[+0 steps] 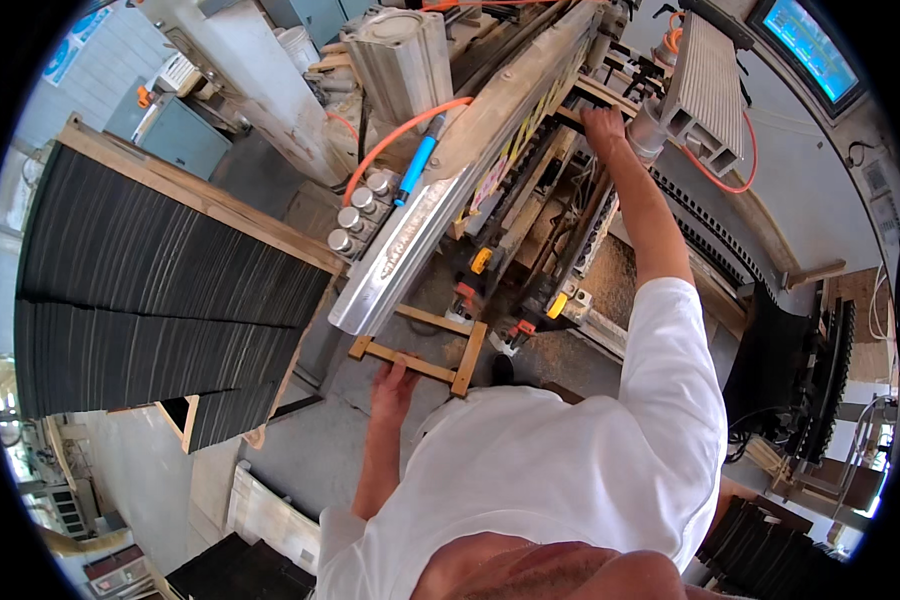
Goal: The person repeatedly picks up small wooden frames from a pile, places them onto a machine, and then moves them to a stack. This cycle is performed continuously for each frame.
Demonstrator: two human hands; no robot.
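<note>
My left hand (pixel 394 392) is closed on the near bar of a small light-wood frame (pixel 467 360), held low in front of my body at the machine's near end. The frame has crossbars, and the ends of its bars stick out past the joints. My right arm stretches far forward over the machine. There my right hand (pixel 604 130) is closed at light wooden bars (pixel 610 97) that look like part of a second frame; its fingertips are partly hidden. Below it run the machine's rails (pixel 540 190), with yellow-and-red fittings (pixel 480 262) at their near ends.
A tall stack of dark thin strips (pixel 170 260) stands on the left. A metal beam (pixel 400 250) carries a blue pen-like tool (pixel 420 160) beside round silver knobs (pixel 350 218). An orange hose (pixel 380 140) curves nearby. A lit screen (pixel 810 45) hangs far right. Sawdust (pixel 610 275) covers parts of the machine.
</note>
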